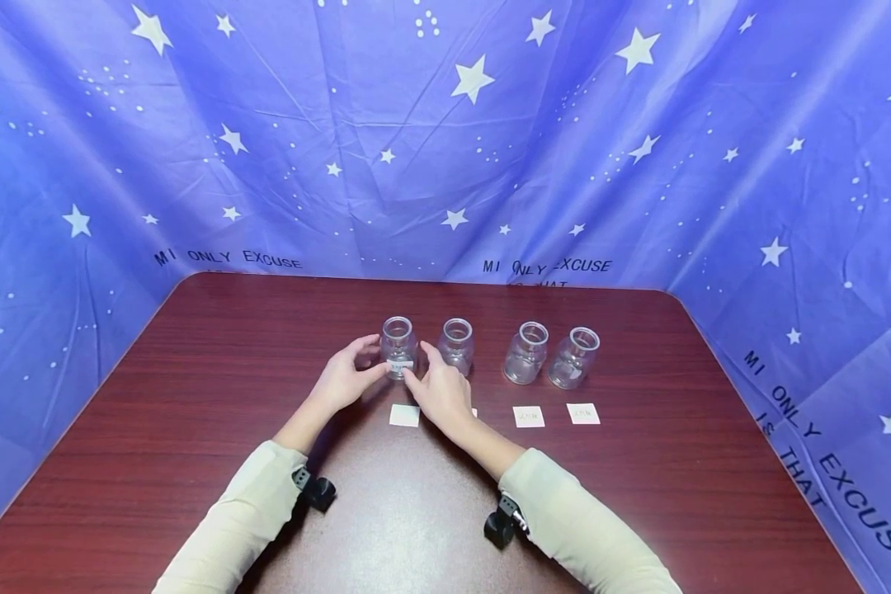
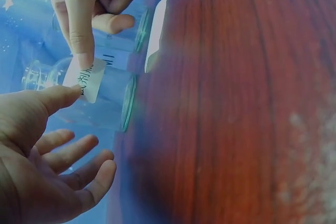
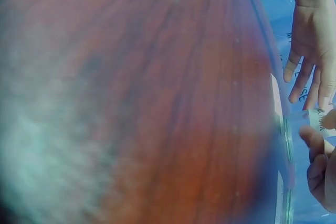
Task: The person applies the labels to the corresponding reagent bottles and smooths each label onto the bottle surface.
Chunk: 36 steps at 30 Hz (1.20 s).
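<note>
A clear glass jar (image 1: 398,334), leftmost in a row, stands upright on the table between my hands. On its front is a small white label (image 2: 92,81) with handwritten dark characters. My left hand (image 1: 341,378) touches the label's edge with the thumb; its other fingers (image 2: 84,174) extend, apart from the glass in the left wrist view. From the other side, my right hand (image 1: 444,392) presses the label with one straight digit. Its lower fingers (image 2: 118,23) are bent and hold nothing. In the right wrist view both hands are at the right edge, with the jar mostly cut off.
More clear jars stand to the right: a second jar (image 1: 456,334) behind my right hand, a third jar (image 1: 525,355) and a fourth jar (image 1: 573,359). White paper slips (image 1: 529,417) lie before them on the brown table (image 1: 193,396). A blue starry cloth (image 1: 386,107) hangs behind.
</note>
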{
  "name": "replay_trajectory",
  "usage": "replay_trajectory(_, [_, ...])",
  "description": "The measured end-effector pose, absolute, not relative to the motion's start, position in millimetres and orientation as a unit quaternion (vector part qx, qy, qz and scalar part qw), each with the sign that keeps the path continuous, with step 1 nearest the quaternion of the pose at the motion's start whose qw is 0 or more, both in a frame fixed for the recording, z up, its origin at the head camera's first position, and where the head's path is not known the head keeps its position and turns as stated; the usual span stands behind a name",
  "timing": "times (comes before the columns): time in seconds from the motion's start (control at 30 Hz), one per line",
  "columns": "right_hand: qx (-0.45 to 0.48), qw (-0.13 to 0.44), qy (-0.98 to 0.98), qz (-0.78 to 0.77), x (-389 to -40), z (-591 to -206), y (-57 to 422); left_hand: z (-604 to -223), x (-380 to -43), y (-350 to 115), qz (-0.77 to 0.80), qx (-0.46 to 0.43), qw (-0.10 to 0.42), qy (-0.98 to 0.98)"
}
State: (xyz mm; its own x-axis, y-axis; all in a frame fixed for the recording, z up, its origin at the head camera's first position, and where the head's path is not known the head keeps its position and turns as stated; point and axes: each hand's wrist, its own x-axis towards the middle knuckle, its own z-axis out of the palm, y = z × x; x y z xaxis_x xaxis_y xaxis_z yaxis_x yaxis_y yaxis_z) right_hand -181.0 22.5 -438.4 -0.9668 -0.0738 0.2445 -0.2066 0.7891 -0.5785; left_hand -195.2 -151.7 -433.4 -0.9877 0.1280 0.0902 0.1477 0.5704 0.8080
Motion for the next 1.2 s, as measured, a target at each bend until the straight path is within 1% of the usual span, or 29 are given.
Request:
replay_trajectory(0.2, [0.079,0.068,-0.941,0.321,-185,-439,22,-434,-195,-151,-0.455,-0.098,0.009,-0.885])
replay_trajectory(0.4, [0.095,0.064,-0.932,0.343,-188,-439,25,-433,-196,-149,-0.455,-0.101,0.008,-0.885])
replay_trajectory(0.6, [0.107,0.04,-0.924,0.366,-189,-441,30,-433,-195,-150,-0.451,-0.096,0.003,-0.887])
replay_trajectory(0.8, [0.113,0.04,-0.918,0.378,-189,-441,32,-432,-195,-150,-0.453,-0.096,-0.005,-0.886])
replay_trajectory(1.0, [0.117,0.029,-0.915,0.385,-189,-441,32,-430,-195,-152,-0.451,-0.1,-0.02,-0.887])
replay_trajectory(1.2, [0.124,0.027,-0.916,0.381,-190,-441,31,-429,-194,-154,-0.446,-0.097,-0.021,-0.89])
